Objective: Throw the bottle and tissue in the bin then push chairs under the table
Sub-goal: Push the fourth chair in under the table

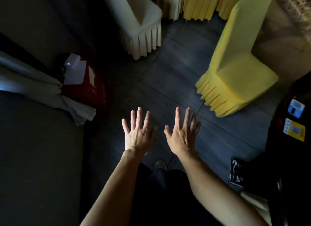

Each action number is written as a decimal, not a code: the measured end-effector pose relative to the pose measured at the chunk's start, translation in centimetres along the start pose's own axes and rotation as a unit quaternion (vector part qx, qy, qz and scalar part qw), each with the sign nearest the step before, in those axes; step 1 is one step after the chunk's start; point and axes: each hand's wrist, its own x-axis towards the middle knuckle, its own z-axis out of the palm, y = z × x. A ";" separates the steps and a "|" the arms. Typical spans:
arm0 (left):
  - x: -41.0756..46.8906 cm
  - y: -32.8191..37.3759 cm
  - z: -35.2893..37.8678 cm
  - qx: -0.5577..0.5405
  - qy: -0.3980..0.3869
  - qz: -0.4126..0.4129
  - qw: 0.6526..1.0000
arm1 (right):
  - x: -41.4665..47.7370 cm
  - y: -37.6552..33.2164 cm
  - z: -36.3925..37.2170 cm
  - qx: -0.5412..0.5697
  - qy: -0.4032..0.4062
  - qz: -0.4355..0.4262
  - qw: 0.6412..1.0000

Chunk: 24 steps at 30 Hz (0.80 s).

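Both hands empty, fingers spread above the dark tiled floor.
The left hand point(137, 133) and right hand point(182, 135) hold nothing; no bottle or tissue shows. The yellow-covered chair point(235, 60) ahead-right likely slides easily if pushed at its stiff backrest, not its soft skirt.

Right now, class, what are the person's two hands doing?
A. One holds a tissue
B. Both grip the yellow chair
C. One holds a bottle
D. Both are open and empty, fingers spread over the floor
D: the left hand and the right hand are both spread flat with nothing in them, above the dark floor and apart from the yellow chair.
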 end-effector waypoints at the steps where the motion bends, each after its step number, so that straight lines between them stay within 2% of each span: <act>1: 1.2 -0.2 -0.2 -0.005 -0.002 -0.004 1.000 | 1.1 -0.4 0.3 -0.001 -0.002 -0.003 1.000; 11: 16.1 -4.8 -3.0 0.000 -0.050 0.029 0.998 | 13.5 -6.6 3.5 -0.019 -0.003 0.023 1.000; 16: 24.5 -7.1 -7.0 -0.010 -0.051 0.089 0.995 | 21.1 -11.3 4.4 -0.024 -0.002 0.070 0.997; 20: 31.1 -8.6 -10.1 0.003 -0.059 0.122 0.991 | 27.2 -15.7 4.6 0.014 0.027 0.106 0.994; 24: 37.1 -9.6 -11.8 0.019 -0.057 0.146 0.987 | 32.2 -17.8 4.7 0.018 0.038 0.103 0.994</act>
